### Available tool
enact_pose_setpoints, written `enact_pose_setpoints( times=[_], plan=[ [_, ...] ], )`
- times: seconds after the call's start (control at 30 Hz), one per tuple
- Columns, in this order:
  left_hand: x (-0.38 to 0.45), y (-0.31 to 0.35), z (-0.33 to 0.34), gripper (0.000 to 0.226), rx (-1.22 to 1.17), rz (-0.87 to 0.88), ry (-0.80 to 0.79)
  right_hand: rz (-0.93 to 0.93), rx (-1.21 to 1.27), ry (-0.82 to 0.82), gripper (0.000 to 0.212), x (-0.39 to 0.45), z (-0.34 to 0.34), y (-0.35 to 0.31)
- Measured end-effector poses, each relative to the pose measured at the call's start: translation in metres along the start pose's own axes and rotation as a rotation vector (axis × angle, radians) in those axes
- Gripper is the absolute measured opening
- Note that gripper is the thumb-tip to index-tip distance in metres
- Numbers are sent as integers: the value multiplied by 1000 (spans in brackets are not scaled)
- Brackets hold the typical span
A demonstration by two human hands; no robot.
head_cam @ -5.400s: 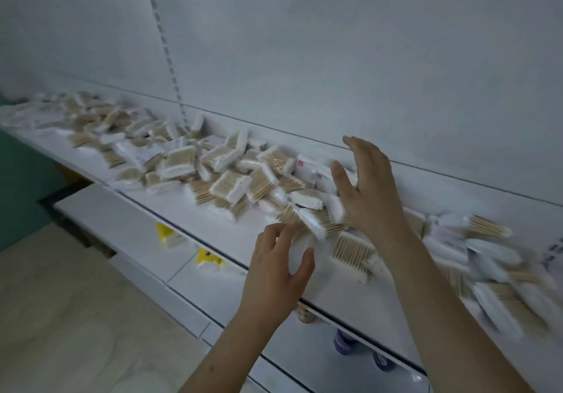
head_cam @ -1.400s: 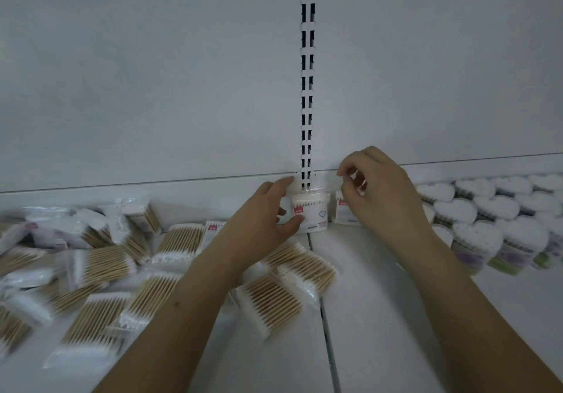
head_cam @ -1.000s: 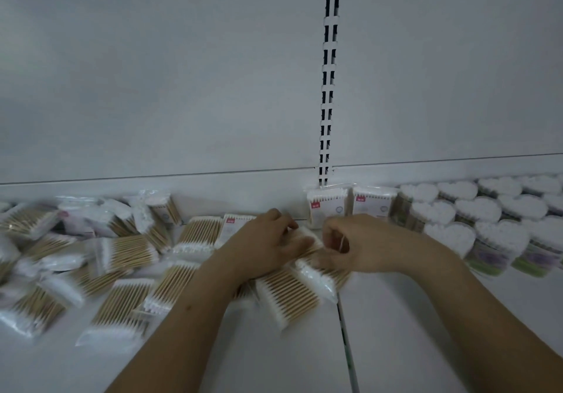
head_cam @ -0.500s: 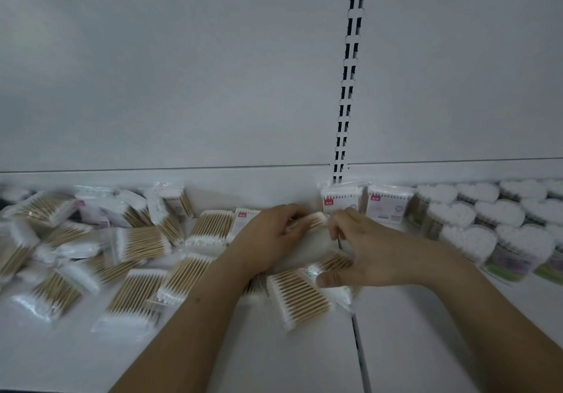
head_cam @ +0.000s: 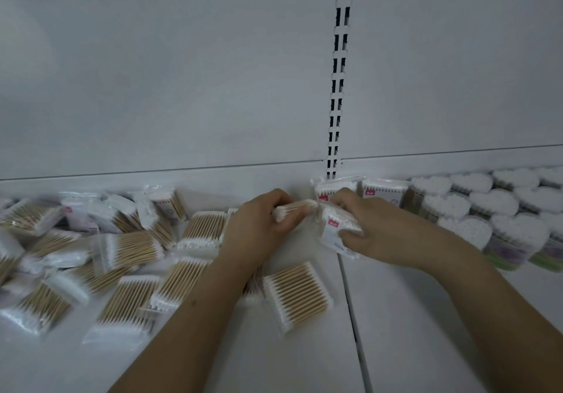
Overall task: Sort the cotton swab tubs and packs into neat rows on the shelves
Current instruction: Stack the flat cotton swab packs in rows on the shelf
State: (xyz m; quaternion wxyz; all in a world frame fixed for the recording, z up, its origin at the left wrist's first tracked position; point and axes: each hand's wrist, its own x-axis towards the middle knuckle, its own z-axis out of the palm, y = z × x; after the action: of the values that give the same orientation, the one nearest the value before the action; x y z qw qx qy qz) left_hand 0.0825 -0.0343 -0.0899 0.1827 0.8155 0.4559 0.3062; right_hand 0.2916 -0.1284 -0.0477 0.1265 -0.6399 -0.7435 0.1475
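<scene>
Above the white shelf (head_cam: 304, 356), near its back wall, the left hand (head_cam: 259, 228) pinches one swab pack (head_cam: 294, 208) by its end while the right hand (head_cam: 377, 234) grasps a second pack (head_cam: 335, 225). Loose packs (head_cam: 128, 252) lie jumbled to the left; heart-shaped tubs (head_cam: 493, 207) stand in rows to the right.

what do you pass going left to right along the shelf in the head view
loose heap of swab packs → left hand, holding a pack → right hand, holding a pack → two packs standing upright against the back wall → rows of heart-shaped tubs
</scene>
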Motion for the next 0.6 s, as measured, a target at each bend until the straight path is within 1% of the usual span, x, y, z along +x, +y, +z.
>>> enact_pose_setpoints(
  times=[0.03,0.1,0.13,0.23,0.3,0.4,0.5,0.6],
  plan=[
    [1,-1,2,53,13,20,-55,-17,-8,13,36,2,2,1],
    [1,-5,6,42,10,61,-161,-59,-1,49,36,5,5,3],
    [1,-6,7,37,8,73,-197,-88,-2,78,36,6,5,6],
    [0,-9,4,35,-11,54,-256,-158,21,206,38,6,0,14],
    [1,-9,-2,32,-47,67,-226,-175,57,286,36,4,-9,19],
    [4,-10,-10,23,-114,162,-96,-125,59,370,29,1,-22,25],
    [6,-2,-14,26,-208,185,-53,-58,35,375,26,-3,-31,34],
    [8,12,-17,31,-267,178,-43,-59,26,382,26,-4,-33,42]
  ],
)
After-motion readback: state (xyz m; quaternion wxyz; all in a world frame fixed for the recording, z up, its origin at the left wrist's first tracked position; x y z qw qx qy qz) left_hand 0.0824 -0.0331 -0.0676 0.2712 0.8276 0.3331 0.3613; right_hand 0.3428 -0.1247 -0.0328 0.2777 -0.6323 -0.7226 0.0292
